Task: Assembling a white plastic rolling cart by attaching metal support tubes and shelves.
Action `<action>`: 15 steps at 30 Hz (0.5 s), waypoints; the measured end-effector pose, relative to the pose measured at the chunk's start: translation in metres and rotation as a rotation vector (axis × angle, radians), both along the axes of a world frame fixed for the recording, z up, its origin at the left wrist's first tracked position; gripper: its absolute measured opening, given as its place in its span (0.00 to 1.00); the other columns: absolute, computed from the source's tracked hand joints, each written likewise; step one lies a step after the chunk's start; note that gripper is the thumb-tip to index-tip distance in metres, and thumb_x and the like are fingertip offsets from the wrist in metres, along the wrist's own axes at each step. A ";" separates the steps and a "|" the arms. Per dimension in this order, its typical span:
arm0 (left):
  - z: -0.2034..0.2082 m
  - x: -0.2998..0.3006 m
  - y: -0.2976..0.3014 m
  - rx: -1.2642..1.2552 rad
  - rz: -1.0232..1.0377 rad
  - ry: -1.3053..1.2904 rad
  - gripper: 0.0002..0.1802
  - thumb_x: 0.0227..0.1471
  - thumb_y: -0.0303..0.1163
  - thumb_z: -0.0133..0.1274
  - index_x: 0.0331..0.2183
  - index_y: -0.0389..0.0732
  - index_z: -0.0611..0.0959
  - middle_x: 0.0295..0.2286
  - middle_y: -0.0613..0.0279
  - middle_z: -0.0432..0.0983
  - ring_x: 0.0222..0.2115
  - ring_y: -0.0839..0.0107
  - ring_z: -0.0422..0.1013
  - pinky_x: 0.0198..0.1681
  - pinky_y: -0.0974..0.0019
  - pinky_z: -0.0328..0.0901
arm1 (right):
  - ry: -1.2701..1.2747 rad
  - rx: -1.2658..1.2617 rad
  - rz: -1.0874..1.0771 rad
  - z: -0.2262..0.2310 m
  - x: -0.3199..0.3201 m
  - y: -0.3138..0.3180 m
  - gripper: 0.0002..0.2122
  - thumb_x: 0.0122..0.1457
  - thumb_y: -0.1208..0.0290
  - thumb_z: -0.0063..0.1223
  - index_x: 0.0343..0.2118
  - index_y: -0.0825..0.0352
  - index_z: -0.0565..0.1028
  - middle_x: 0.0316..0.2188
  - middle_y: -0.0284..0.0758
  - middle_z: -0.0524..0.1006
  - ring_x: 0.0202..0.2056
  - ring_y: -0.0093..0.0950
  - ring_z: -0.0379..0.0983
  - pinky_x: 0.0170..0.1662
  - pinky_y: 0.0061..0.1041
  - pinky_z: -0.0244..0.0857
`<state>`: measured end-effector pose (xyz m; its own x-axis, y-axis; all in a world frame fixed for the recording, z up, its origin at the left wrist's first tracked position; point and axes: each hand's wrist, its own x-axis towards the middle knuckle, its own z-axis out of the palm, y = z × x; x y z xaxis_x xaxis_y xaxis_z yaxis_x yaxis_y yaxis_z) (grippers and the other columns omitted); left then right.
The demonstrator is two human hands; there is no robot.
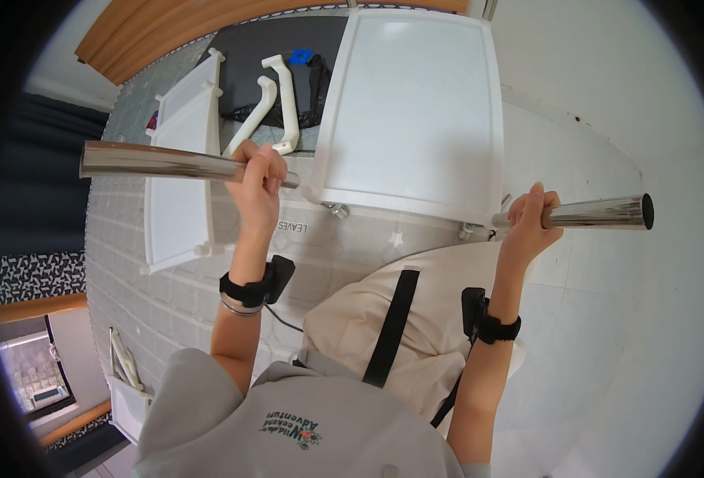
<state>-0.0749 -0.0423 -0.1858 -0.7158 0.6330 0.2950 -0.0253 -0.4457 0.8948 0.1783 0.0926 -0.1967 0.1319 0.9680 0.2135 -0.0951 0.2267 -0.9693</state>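
My left hand [260, 169] is closed around a shiny chrome tube [165, 164], which points out to the left with a short end past my fingers. On the other side my right hand [533, 215] grips a second chrome tube [603, 213] that points right, its dark end outward. Between and beyond them stands a white rectangular tray [412, 103] with a raised rim. Near its front corners are small chrome fittings, a left caster-like one [338, 210] and a right one [467, 230]. The inner end of the right tube lies close to the tray's near right corner.
Left of the tray, white framed panels [178, 203] lean together. Two curved white handles [287, 103] lie on a dark sheet [280, 36] beside black plastic [314, 92]. A patterned grey mat [280, 247] covers the floor. A pale wall [607, 88] rises on the right.
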 end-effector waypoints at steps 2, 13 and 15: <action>-0.003 -0.001 0.000 -0.012 -0.019 -0.003 0.16 0.44 0.25 0.45 0.13 0.43 0.59 0.08 0.69 0.52 0.10 0.80 0.48 0.15 0.74 0.47 | -0.014 0.011 -0.009 -0.001 0.001 0.000 0.15 0.53 0.77 0.42 0.13 0.61 0.54 0.07 0.25 0.55 0.10 0.13 0.48 0.14 0.15 0.42; -0.017 0.007 0.001 -0.052 -0.065 -0.061 0.16 0.45 0.24 0.45 0.12 0.43 0.58 0.08 0.69 0.53 0.09 0.80 0.47 0.15 0.74 0.47 | -0.028 0.032 -0.016 0.000 0.001 0.001 0.15 0.53 0.77 0.42 0.13 0.61 0.55 0.06 0.24 0.55 0.10 0.13 0.48 0.14 0.13 0.42; -0.031 0.008 0.002 -0.099 -0.061 -0.049 0.16 0.44 0.24 0.45 0.13 0.43 0.59 0.08 0.69 0.53 0.09 0.80 0.47 0.15 0.74 0.47 | -0.030 0.031 -0.010 0.000 0.000 0.000 0.15 0.53 0.76 0.43 0.13 0.61 0.55 0.06 0.24 0.55 0.10 0.13 0.48 0.14 0.13 0.42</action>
